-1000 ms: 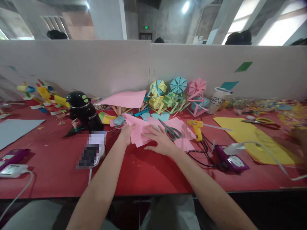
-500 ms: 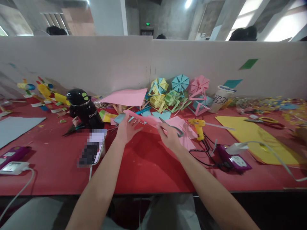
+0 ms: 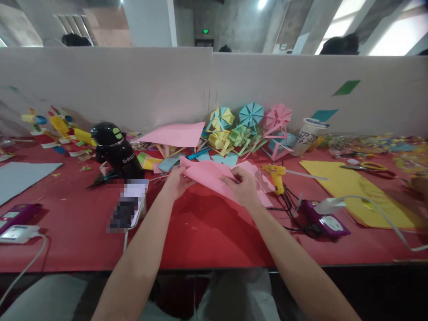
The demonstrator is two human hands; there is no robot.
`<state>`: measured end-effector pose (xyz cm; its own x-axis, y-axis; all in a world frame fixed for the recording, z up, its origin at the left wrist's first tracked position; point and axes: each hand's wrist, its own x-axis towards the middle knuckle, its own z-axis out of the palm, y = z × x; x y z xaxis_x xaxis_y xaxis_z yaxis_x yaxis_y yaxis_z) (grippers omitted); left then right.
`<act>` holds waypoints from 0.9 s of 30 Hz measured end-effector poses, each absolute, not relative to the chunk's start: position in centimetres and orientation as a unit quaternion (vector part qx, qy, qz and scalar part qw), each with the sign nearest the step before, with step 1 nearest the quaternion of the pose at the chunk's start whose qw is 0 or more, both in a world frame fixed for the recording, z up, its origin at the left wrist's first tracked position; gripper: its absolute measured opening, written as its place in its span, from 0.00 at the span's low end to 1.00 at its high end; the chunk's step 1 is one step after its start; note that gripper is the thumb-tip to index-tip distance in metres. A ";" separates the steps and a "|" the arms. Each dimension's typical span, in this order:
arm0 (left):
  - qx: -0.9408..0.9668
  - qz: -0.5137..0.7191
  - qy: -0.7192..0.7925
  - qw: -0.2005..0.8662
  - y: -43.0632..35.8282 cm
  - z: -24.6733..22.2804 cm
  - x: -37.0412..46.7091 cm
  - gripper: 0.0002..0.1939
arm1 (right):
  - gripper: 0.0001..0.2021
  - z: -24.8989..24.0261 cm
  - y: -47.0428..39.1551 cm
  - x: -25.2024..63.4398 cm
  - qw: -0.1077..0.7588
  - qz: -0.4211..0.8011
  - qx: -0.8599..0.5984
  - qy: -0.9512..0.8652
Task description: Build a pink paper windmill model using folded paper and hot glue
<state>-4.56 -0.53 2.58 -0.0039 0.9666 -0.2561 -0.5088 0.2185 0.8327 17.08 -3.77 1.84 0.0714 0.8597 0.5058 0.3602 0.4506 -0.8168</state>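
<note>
A sheet of pink paper (image 3: 209,176) is held up off the table between my two hands, its surface bent. My left hand (image 3: 177,182) is closed on the sheet's left edge. On the right side, my right hand (image 3: 244,185) pinches it, thumb on the near face. More pink paper (image 3: 264,183) lies just beyond and to the right of my right hand. A yellow glue gun (image 3: 277,177) rests beside that paper. No scissors show now; the sheet and right hand cover the spot where they were.
A black bottle (image 3: 117,151) and a phone (image 3: 132,205) stand left of my hands. Folded paper models (image 3: 251,117) line the white partition (image 3: 133,84). Yellow sheets (image 3: 354,196), scissors (image 3: 368,167) and a purple power socket (image 3: 326,220) with cables lie to the right.
The pink sheet has turned from nearly edge-on to a broad face towards me. My right hand has shifted slightly right and now pinches it; the scissors by that hand have gone from sight.
</note>
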 end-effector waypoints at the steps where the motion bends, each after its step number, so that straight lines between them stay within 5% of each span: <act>1: 0.269 0.565 0.435 0.648 -0.5 2.5 -4.7 0.10 | 0.19 1.8 -3.7 17.2 0.548 0.244 -0.478 -0.642; 6: 0.339 0.540 0.416 0.648 -0.3 2.2 -6.0 0.23 | 0.21 2.1 -2.5 18.4 0.537 0.265 -0.492 -0.632; 10: 0.350 0.531 0.418 0.649 -0.2 2.1 -6.6 0.21 | 0.17 1.9 -1.8 19.3 0.540 0.280 -0.505 -0.612; 15: 0.344 0.548 0.419 0.637 -0.7 2.5 -5.8 0.19 | 0.14 0.6 -1.5 19.6 0.446 0.374 -0.518 -0.627; 27: 0.363 0.523 0.415 0.650 -1.5 2.2 -4.0 0.22 | 0.13 1.1 -1.8 19.3 0.485 0.380 -0.500 -0.608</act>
<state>-4.03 -1.47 2.19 0.1073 0.9814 -0.1595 -0.3786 0.1886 0.9061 19.29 -1.85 1.08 -0.0285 0.9774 0.2096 0.2400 0.2102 -0.9477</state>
